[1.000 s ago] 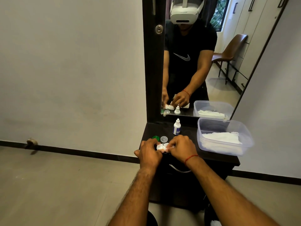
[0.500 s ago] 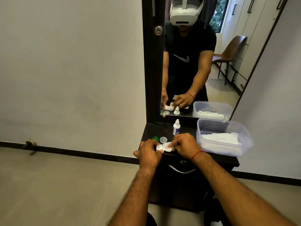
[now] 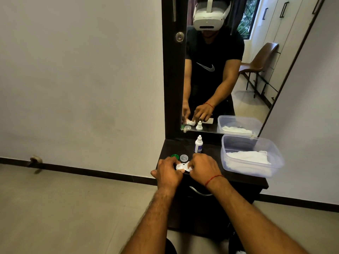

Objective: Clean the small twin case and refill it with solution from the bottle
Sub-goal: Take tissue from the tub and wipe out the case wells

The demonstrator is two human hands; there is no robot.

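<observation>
Dresser top (image 3: 176, 146): twin case (image 3: 181, 166) btwn L hand (image 3: 167, 171) gripping it & R hand (image 3: 203, 166) pinching tissue (image 3: 190, 169).

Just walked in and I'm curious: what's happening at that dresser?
A person at a dark dresser is cleaning a small white case. The left hand grips it while the right hand presses what looks like tissue into it. A green cap and a clear cap lie behind the hands. The bottle stands upright farther back, untouched, so refilling has not begun. A box of tissues sits to the right.
</observation>
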